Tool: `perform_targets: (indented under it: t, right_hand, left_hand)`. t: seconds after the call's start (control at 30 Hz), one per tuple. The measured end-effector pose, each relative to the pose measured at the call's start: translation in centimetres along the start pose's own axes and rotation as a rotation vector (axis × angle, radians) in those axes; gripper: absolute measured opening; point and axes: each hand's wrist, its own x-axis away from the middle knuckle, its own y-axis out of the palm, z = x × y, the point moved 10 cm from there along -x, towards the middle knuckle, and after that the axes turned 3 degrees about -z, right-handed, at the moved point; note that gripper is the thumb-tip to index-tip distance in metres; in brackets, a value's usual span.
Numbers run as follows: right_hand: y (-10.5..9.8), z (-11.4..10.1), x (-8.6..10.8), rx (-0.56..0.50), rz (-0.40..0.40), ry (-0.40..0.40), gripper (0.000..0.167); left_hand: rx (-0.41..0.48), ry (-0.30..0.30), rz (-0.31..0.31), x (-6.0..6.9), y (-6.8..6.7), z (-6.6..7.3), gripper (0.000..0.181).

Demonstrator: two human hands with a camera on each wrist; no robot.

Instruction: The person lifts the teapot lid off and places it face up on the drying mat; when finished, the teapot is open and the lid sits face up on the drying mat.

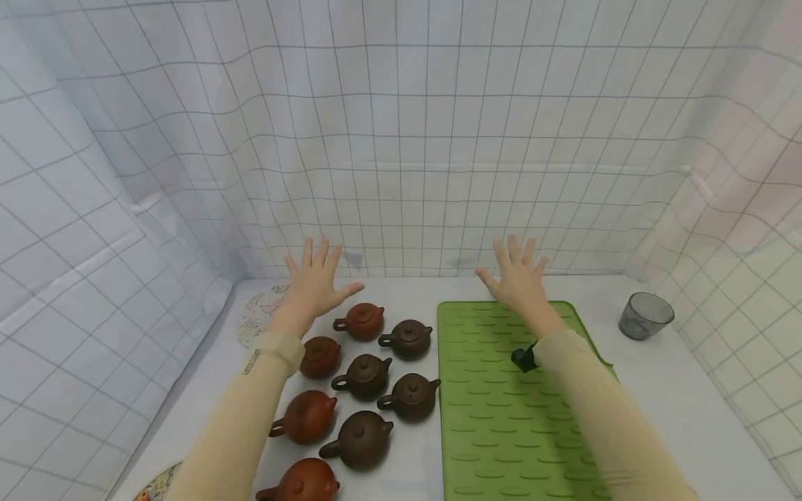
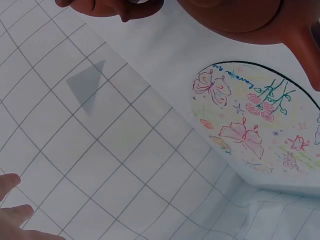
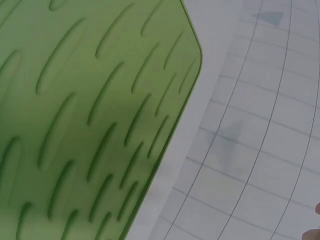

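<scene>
On the worktop, teapots stood left of the mat, with a cup to its right, a disc far left and a curtain behind.

left wrist | red-brown teapots, cropped at top | butterfly-and-flower mat, right | gridded cloth | left grip, lower-left corner

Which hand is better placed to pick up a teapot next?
Probably the left hand: it is empty and close to the rearmost red-brown teapot. The right hand, also empty, is near the green mat.
</scene>
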Motion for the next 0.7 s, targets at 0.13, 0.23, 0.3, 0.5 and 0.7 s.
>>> perform_targets:
  t: [0.13,0.23,0.3,0.5,0.7]
  right_hand:
    - [0.8,-1.3,0.1,0.017,-0.008,-0.030,0.074]
    - [1.6,-2.5,0.2,0.014,-0.008,-0.066,0.072]
    - [2.2,-3.3,0.3,-0.005,-0.011,-0.091,0.071]
    - [3.6,-5.8,0.9,-0.096,-0.030,-0.166,0.064]
    - [5.0,-8.3,1.9,-0.170,-0.061,-0.249,0.058]
  left_hand:
    - [-0.014,0.023,-0.004,0.3,0.4,0.1,0.093]
    - [-0.017,0.056,-0.007,0.6,0.8,0.6,0.088]
    - [-0.006,0.083,-0.007,1.0,1.0,1.1,0.085]
    - [0.031,0.185,-0.005,1.7,1.9,2.7,0.075]
    - [0.080,0.301,-0.015,2.5,2.9,4.8,0.061]
